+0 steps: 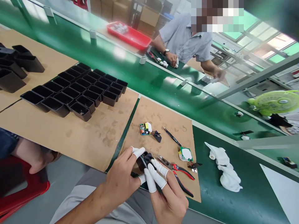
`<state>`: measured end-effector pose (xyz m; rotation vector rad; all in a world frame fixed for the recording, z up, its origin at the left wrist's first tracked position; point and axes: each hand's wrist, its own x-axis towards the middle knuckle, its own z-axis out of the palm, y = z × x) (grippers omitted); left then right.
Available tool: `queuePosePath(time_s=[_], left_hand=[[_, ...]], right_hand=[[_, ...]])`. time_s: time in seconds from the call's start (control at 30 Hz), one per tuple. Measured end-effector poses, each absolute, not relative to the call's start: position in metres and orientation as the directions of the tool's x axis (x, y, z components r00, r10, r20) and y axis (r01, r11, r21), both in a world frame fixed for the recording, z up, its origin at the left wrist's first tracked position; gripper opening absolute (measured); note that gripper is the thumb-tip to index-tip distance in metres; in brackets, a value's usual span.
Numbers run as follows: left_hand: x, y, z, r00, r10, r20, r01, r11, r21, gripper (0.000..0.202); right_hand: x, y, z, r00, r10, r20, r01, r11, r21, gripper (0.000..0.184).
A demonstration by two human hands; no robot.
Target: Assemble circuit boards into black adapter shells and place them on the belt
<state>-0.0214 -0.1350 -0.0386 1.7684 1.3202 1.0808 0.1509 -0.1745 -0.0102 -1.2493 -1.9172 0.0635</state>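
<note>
Between my hands, near the table's front edge, is a small black plastic case (pixel 141 163) with dark parts showing at its open top. My left hand (pixel 123 171) grips it from the left, white finger cots on several fingertips. White-cotted fingers of my right hand (pixel 167 189) press together at the case's right side, against a black piece at its opening; exactly what they pinch is hidden. Just right of the case lie red-and-black pliers (pixel 178 169). Beyond them are a circuit board (pixel 146 128) with a black plate wired to it, black tweezers (pixel 172 137) and another circuit board (pixel 186 154).
Rows of black open cases (pixel 77 87) stand on cardboard (pixel 93 133) to the left, with more cases (pixel 18 65) farther left. A crumpled white cloth (pixel 225 168) lies right. Across a green divider, a person (pixel 184 40) works beside a red tray (pixel 130 35). A green fan (pixel 277 101) stands far right.
</note>
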Motion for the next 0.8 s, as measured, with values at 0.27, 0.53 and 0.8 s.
queuePosePath(time_s=[0.27, 0.53, 0.8], left_hand=[[-0.025, -0.134, -0.036, 0.156, 0.965, 0.21, 0.342, -0.252, 0.905, 0.063], [-0.02, -0.135, -0.035, 0.047, 0.969, 0.243, 0.269, -0.246, 0.931, 0.054], [-0.02, -0.13, -0.008, 0.073, 0.955, 0.289, 0.186, -0.298, 0.936, 0.047]], right_hand=[[0.149, -0.17, -0.005, -0.219, 0.797, 0.563, 0.72, 0.522, -0.458, 0.06], [0.151, -0.163, 0.002, -0.303, 0.758, 0.578, 0.689, 0.593, -0.417, 0.055], [0.165, -0.169, 0.009, -0.36, 0.708, 0.607, 0.72, 0.625, -0.302, 0.057]])
